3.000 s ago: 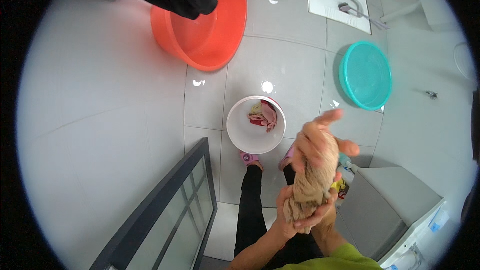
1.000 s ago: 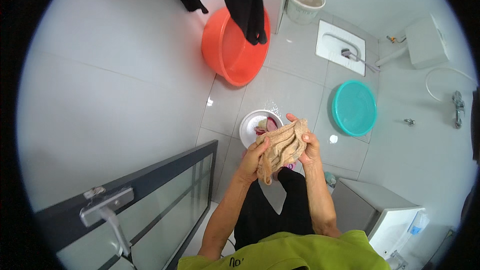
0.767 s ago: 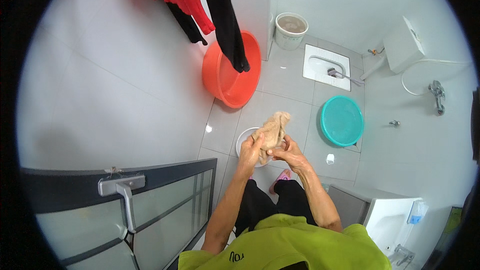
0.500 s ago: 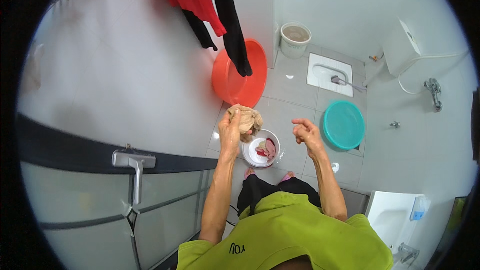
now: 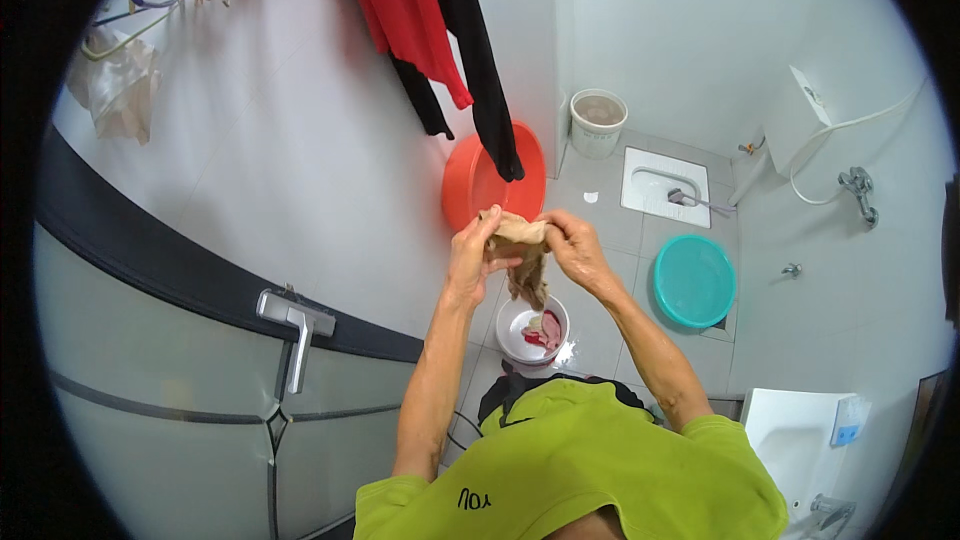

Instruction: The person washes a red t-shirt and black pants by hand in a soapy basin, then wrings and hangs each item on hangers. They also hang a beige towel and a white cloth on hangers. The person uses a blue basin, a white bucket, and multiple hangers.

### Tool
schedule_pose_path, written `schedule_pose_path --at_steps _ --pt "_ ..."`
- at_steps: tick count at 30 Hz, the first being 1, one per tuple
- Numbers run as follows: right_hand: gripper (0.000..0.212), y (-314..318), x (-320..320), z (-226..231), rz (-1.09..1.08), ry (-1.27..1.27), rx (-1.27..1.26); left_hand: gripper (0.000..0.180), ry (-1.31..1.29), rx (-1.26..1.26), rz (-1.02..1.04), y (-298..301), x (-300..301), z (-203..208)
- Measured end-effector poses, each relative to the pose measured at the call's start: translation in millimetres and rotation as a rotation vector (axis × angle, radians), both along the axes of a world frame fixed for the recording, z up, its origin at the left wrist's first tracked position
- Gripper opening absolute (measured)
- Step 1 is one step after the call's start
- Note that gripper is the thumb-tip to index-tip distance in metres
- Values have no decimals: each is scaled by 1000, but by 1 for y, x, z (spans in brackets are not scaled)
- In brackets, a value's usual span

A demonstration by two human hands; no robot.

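A limp tan cloth garment (image 5: 528, 275) is stretched between my two hands at chest height, its lower part dangling. My left hand (image 5: 470, 260) grips its left edge with the thumb on top and some fingers spread underneath. On the other side my right hand (image 5: 575, 248) pinches the upper right corner. Just below the garment's hanging end stands a white bucket (image 5: 510, 325) on the floor. Pink and red cloths (image 5: 545, 331) lie inside it. The garment's exact kind cannot be made out.
Beyond my hands is an orange tub (image 5: 463, 180), under hanging red (image 5: 410, 10) and black clothes (image 5: 492, 110). A teal basin (image 5: 694, 281) sits right, near a squat toilet (image 5: 640, 185) and white pail (image 5: 597, 135). The door handle (image 5: 297, 325) is left, a sink (image 5: 770, 415) lower right.
My right hand, which was apart and holding nothing, has moved left and taken hold of the garment. The bunched garment now hangs spread out. The view has shifted slightly.
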State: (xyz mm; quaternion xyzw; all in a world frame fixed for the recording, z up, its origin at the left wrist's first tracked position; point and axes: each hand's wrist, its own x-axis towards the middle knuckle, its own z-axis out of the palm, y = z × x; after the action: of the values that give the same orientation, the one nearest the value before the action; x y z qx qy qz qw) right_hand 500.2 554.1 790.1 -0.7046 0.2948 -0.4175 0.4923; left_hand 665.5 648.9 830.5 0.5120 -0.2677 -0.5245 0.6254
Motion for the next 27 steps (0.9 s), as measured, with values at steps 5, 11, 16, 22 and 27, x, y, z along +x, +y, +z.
schedule_pose_path --at_steps 5,11,16,22,27 --pt "22 -35 -40 3 -157 -386 448 32 -496 -71 -75 -2 4 -5" --pt "20 -58 -76 99 -289 -272 188 17 -780 113 -239 -4 17 84" --pt "21 -8 -128 215 -481 -594 -413 20 -1050 -681 327 20 6 172" --pt "26 -68 -94 46 -251 367 -551 26 -1800 -199 -237 -34 18 25" --pt "21 -102 -68 4 -464 282 -515 29 -927 -13 154 -44 41 -29"
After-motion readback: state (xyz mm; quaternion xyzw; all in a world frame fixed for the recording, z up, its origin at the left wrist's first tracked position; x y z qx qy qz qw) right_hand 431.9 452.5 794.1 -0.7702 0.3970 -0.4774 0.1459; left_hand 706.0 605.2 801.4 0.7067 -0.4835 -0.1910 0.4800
